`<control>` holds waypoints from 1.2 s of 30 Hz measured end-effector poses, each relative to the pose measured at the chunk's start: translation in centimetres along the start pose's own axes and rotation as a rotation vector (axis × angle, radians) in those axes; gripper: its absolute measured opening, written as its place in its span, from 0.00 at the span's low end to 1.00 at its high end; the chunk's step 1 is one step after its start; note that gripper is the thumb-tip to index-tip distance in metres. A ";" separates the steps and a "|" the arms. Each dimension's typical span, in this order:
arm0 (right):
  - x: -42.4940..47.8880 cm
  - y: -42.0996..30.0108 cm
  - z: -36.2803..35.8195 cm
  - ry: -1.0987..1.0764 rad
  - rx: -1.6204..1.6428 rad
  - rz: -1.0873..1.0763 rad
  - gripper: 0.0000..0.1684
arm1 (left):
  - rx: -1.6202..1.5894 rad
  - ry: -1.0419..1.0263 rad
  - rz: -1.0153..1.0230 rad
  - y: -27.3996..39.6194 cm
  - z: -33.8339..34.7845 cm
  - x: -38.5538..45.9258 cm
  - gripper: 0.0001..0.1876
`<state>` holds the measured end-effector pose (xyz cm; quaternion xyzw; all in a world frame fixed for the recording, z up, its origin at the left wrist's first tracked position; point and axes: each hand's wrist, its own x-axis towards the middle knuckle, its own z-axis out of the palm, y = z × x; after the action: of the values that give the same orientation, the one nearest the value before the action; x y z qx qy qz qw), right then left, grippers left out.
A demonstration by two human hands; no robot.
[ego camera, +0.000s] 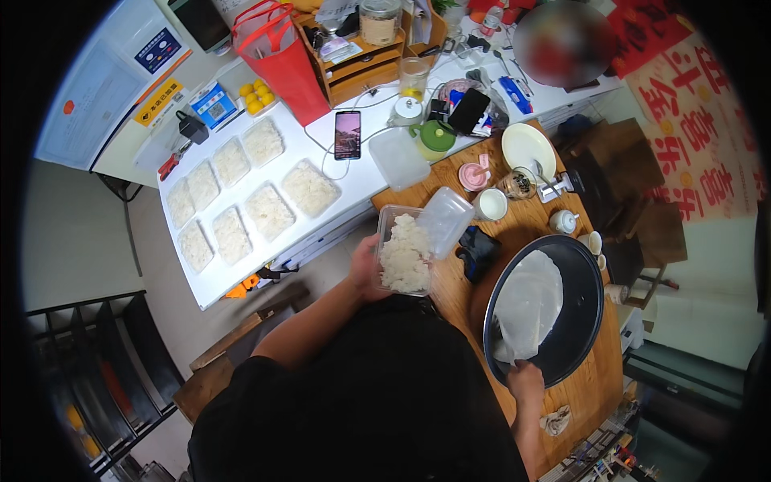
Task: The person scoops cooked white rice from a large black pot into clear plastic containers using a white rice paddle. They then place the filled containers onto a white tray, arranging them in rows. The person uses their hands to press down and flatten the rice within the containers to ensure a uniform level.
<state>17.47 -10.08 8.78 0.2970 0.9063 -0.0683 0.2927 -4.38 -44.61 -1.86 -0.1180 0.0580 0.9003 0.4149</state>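
My left hand (365, 271) grips a clear plastic food container (383, 226) from its left side. A mound of cooked white rice (405, 256) fills much of it. A second translucent plastic piece, a lid or container (450, 223), lies against its right edge on the wooden table. My right hand (526, 381) is closed around the handle of a pale flat paddle (525, 340). The paddle's blade reaches into a large dark round pot (581, 319) and meets a white layer, apparently rice (536, 283). Where blade ends and layer begins is hard to tell.
Several rice-filled containers (270, 211) stand on the white counter (211, 289) at left, near a phone (347, 135) and cable. On the wooden table (458, 301) are a black cloth-like item (477, 253), a white cup (491, 205), an oval plate (527, 150) and a crumpled cloth (556, 420).
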 end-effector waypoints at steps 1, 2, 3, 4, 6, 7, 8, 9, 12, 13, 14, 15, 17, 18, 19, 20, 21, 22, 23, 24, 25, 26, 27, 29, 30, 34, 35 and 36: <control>0.0 -0.2 -0.1 -0.019 -0.010 -0.003 0.23 | -0.002 -0.029 0.000 0.2 -0.3 -0.1 0.41; 0.0 -0.5 -0.1 -0.038 -0.019 -0.006 0.23 | 0.005 -0.037 0.007 0.5 -0.6 -0.2 0.41; 0.1 -0.9 -0.3 -0.059 -0.029 0.001 0.23 | 0.012 -0.046 0.012 0.7 -0.7 -0.3 0.41; 0.2 -1.3 -0.6 -0.080 -0.039 0.009 0.23 | 0.019 -0.054 0.016 1.0 -0.8 -0.4 0.41; 0.4 -1.6 -0.6 -0.105 -0.047 0.025 0.22 | 0.003 -0.039 0.062 1.4 -0.4 -1.0 0.41; 0.9 -1.3 -0.1 -0.109 -0.046 0.034 0.22 | -0.007 -0.032 0.081 1.6 -0.2 -1.2 0.41; 1.1 -1.1 0.2 -0.113 -0.044 0.042 0.22 | -0.013 -0.052 0.089 1.9 -0.5 -1.4 0.41; 1.3 -1.2 0.4 -0.102 -0.033 0.047 0.22 | -0.016 -0.070 0.103 2.3 -1.0 -1.7 0.41; 1.5 -1.5 0.8 -0.092 -0.038 0.058 0.23 | -0.031 -0.102 0.112 3.5 -2.4 -2.4 0.41; 1.7 -1.4 0.8 -0.103 -0.065 0.060 0.23 | -0.037 -0.108 0.111 4.0 -2.8 -2.6 0.42; 2.0 -1.4 0.8 -0.114 -0.091 0.061 0.23 | -0.039 -0.083 0.099 4.3 -3.2 -2.8 0.42; 2.1 -1.6 0.6 -0.085 -0.070 0.061 0.24 | -0.041 -0.058 0.087 4.6 -3.4 -2.8 0.42; 2.2 -2.0 0.2 -0.029 -0.026 0.062 0.26 | -0.043 -0.030 0.091 5.3 -4.0 -3.4 0.43; 2.1 -2.0 -0.1 -0.014 -0.019 0.057 0.25 | -0.047 -0.040 0.094 5.5 -4.2 -3.2 0.43; 2.4 -2.1 -0.2 0.001 -0.012 0.052 0.24 | -0.052 -0.051 0.095 5.6 -4.4 -3.2 0.43; 2.7 -2.3 -0.2 0.015 -0.005 0.049 0.23 | -0.068 -0.056 0.102 6.0 -4.6 -3.5 0.43; 2.7 -2.1 -0.3 0.060 -0.013 0.052 0.23 | -0.089 -0.068 0.100 6.5 -4.6 -3.8 0.44; 2.8 -2.0 -0.4 0.104 -0.022 0.054 0.22 | -0.111 -0.078 0.098 6.8 -4.6 -4.1 0.44; 3.1 -2.2 -0.8 0.147 -0.030 0.048 0.22 | -0.105 -0.071 0.101 7.2 -4.8 -4.3 0.44; 3.4 -3.5 -2.0 0.182 0.014 0.035 0.22 | -0.094 -0.059 0.115 7.7 -5.0 -4.7 0.44; 3.7 -4.8 -3.5 0.217 0.056 0.021 0.23 | -0.084 -0.047 0.130 8.1 -5.3 -5.1 0.44; 4.0 -6.1 -4.8 0.255 0.102 0.014 0.23 | -0.080 -0.060 0.127 8.5 -5.9 -5.2 0.44; 4.7 -7.4 -5.5 0.384 0.230 -0.055 0.21 | -0.079 -0.053 0.122 8.9 -6.1 -5.4 0.44; 5.4 -12.6 -7.3 0.534 0.352 -0.204 0.17 | -0.072 -0.034 0.108 9.4 -6.0 -6.0 0.44; 5.9 -15.5 -7.5 0.526 0.421 -0.256 0.15 | -0.069 -0.029 0.106 9.6 -6.0 -6.1 0.44; 10.4 -24.0 -3.6 0.297 0.459 -0.357 0.22 | -0.078 -0.028 0.065 10.0 -6.3 -6.3 0.44; 12.7 -24.2 -1.3 0.309 0.402 -0.352 0.29 | -0.086 -0.032 0.042 10.2 -6.4 -6.3 0.44; 14.1 -25.2 0.2 0.262 0.332 -0.310 0.36 | -0.101 -0.010 0.050 10.3 -6.6 -6.6 0.43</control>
<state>-6.21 -23.63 -0.67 0.2048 0.9476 -0.2211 0.1060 -7.01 -57.51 -6.46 -0.1330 0.0135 0.9126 0.3863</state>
